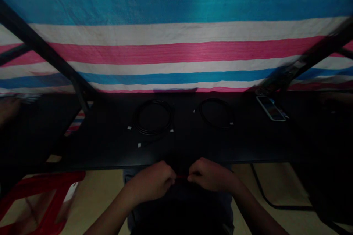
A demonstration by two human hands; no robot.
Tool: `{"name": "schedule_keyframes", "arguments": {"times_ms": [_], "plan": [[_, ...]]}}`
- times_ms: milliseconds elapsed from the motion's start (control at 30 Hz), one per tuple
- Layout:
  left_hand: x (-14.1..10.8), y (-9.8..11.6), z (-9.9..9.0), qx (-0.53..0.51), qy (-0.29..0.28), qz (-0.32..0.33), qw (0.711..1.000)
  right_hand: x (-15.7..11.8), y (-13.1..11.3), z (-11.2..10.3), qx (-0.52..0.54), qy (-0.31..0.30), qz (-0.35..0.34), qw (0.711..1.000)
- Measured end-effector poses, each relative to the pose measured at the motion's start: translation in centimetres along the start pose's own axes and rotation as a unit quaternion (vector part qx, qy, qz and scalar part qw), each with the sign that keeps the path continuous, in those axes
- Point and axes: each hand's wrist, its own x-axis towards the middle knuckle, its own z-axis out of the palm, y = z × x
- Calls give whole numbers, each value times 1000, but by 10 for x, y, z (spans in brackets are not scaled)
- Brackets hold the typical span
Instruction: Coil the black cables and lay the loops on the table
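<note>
My left hand (158, 180) and my right hand (208, 175) are close together at the near edge of the black table (110, 154), above my lap. Both are closed in a pinch, and a short thin red strip (181, 177) stretches between their fingertips. Beyond them on the table lies a larger coil of black cable (150, 131) with pale connector ends, left of the middle. A smaller loop of black cable (202, 115) with pale ends rests to its right. Neither hand touches the cables.
A phone (271, 108) lies at the right on the table. Striped sheeting (176, 55) hangs behind, between dark slanted frame bars. A red stool (52, 205) stands on the floor at lower left. Another person's hand (9, 108) shows at the far left edge.
</note>
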Motion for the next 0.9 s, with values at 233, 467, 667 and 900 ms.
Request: {"name": "schedule_keyframes", "arguments": {"times_ms": [233,467,667,900], "plan": [[-13,17,-25,-40,-32,17,999,2,-8,-15,133,-53,-96,985],[-31,-9,-39,-52,-60,-69,994,-2,-4,-30,70,-20,-69,995],[-9,0,-13,17,-35,-32,999,17,-21,7,73,-34,-63,995],[-6,-3,-26,-6,0,-47,999,-2,-11,-20,-15,26,13,999]]}}
